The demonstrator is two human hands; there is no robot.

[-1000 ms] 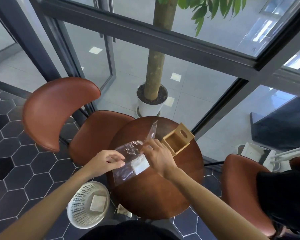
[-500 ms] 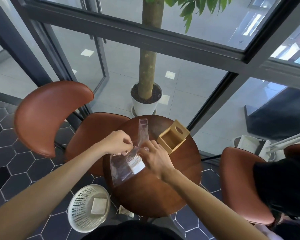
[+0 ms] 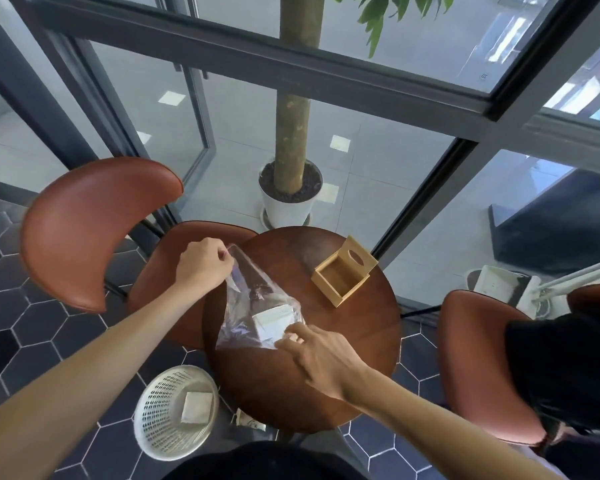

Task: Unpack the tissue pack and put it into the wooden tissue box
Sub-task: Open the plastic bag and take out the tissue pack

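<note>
At six o'clock, the right hand point(image 3: 321, 358) now pins the clear bag's point(image 3: 257, 306) near edge on the table point(image 3: 361, 341), while the left hand point(image 3: 203, 266) has pulled its pinched corner toward ten o'clock, stretching it open. Tissue pack point(image 3: 272, 320) remains inside; at one o'clock, the wooden tissue box point(image 3: 343, 271) stands empty.

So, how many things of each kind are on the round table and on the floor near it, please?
Clear plastic bag: 1
White tissue stack: 1
Wooden tissue box: 1
White basket: 1
Brown chair: 2
Potted tree: 1
Total: 7
</note>
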